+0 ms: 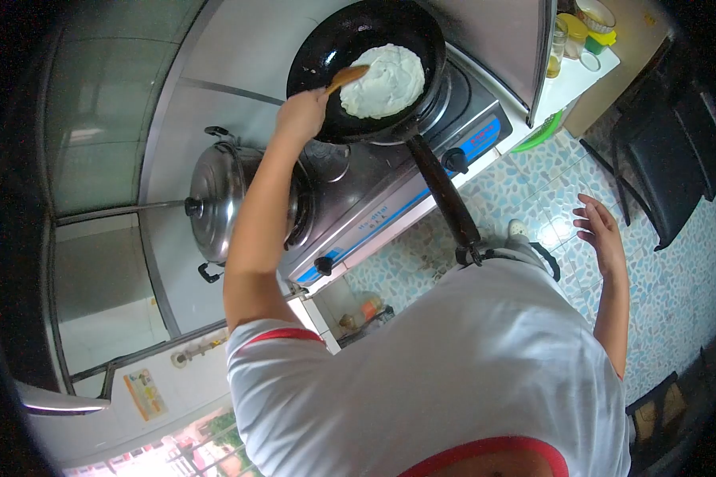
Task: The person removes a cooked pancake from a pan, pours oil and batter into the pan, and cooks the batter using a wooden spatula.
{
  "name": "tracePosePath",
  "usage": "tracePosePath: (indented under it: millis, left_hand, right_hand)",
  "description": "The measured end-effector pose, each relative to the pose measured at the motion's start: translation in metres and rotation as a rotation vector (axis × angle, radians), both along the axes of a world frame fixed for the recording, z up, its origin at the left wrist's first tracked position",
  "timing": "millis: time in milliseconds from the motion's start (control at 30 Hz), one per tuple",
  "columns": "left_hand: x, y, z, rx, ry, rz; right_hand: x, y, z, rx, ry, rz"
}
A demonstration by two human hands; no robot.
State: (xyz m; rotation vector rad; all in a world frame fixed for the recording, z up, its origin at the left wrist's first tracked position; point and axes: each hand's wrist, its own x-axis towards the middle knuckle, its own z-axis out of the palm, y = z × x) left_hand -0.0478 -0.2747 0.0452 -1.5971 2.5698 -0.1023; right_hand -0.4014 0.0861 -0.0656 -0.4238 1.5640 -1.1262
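My left hand [301, 115] is closed round a wooden spatula [348, 77], whose head is at the left edge of a flat, white, round food mass [383, 81]. That food lies in a black wok [314, 60] on the stove's right burner. The wok's dark handle [445, 191] points down toward my body, with no hand on it. My right hand [601, 226] hangs over the floor at the right, its fingers apart and slightly bent, holding nothing.
A lidded steel pot [219, 199] stands on the left of the gas stove [366, 171], under my left forearm. Jars and a bowl [595, 14] sit on a white surface [581, 75] at the upper right. A black chair [668, 143] stands on the tiled floor [493, 191].
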Motion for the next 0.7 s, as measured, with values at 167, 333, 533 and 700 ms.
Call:
tracePosePath:
  millis: [167,333,533,700]
  left_hand:
    - [-0.016,0.084,0.046,0.128,-0.243,0.033]
    - [-0.033,0.09,0.059,0.163,-0.021,-0.074]
    - [-0.06,0.015,0.013,-0.006,0.166,-0.062]
    - [-0.062,0.019,-0.021,-0.017,0.052,-0.021]
  right_hand:
    - [-0.003,0.001,-0.009,0.009,-0.014,0.004]
    - [-0.002,-0.012,-0.004,-0.052,-0.003,0.048]
    - [0.006,-0.029,0.007,-0.094,-0.001,0.1]
    - [0.007,-0.026,0.008,-0.072,-0.025,0.103]
